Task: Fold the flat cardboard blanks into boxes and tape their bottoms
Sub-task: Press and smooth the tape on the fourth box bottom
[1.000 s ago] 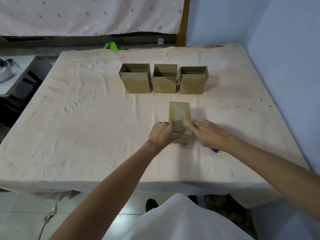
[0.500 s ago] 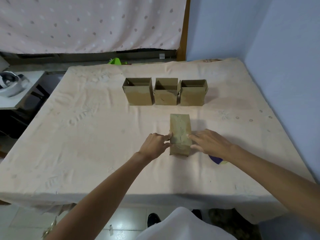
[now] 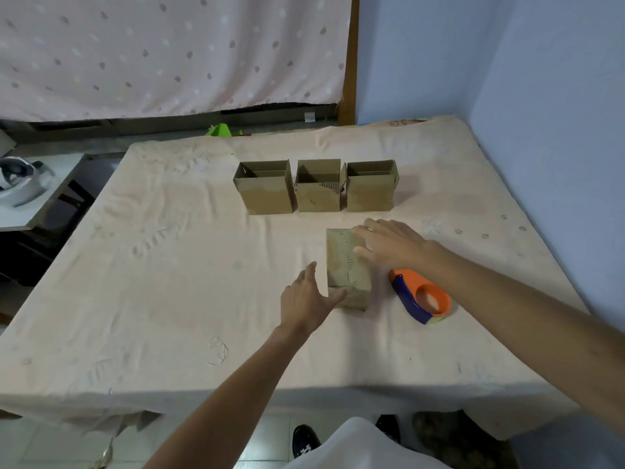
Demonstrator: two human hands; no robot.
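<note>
A table (image 3: pixel 169 299) under a wrinkled peach cloth fills the corner of a room. A pale blue wall (image 3: pixel 541 96) is on your right, and a dotted pink curtain (image 3: pixel 169 55) hangs behind. Along the far side of the cloth, three folded boxes (image 3: pixel 318 194) stand upright close together in a row, open tops up.

Nearer you, about mid-table, the fourth box (image 3: pixel 345 269) lies with its long side pointing away from you and a closed face up. Your left hand (image 3: pixel 304 301) is at its near left corner, fingers straight and spread, gripping nothing. Only the thumb meets the cardboard.

Your right hand (image 3: pixel 389 243) reaches across the box's far end with the fingers stretched flat, also holding nothing. The fingertips seem to rest on the top face, though the angle leaves that contact uncertain.

The orange and blue tape dispenser (image 3: pixel 421 296) lies on the cloth just right of the box, beside your right forearm and free of both hands. Off the table's left edge, a low side table (image 3: pixel 20 214) carries a white object.
</note>
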